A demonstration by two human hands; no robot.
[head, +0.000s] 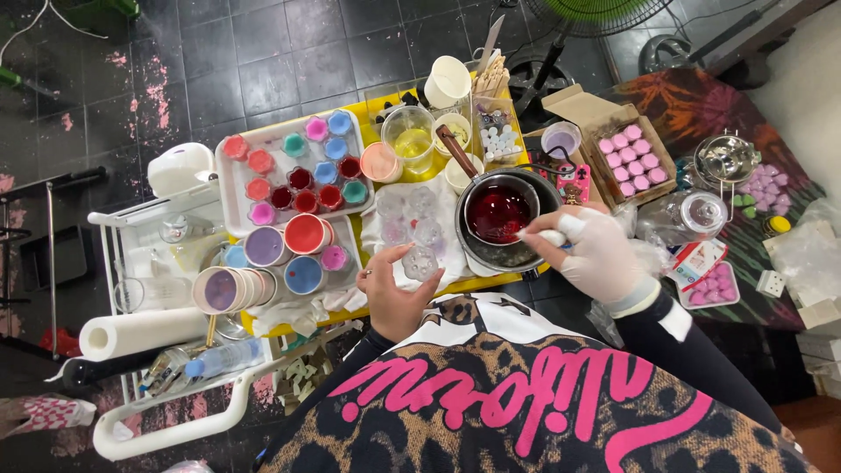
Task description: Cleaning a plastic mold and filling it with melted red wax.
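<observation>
clear round mold [421, 261] with pale moulded pattern, pinched by left hand [392, 289].

green fan [604, 10] cut off by top edge. counter [455, 285] largely hidden under trays, cups, cloth. lower rim of pan [499, 215] covered by gloved right hand [596, 254]. object in its fingers [536, 235] too small to be identified. mould [420, 261] partly covered by left hand [394, 293].
</observation>
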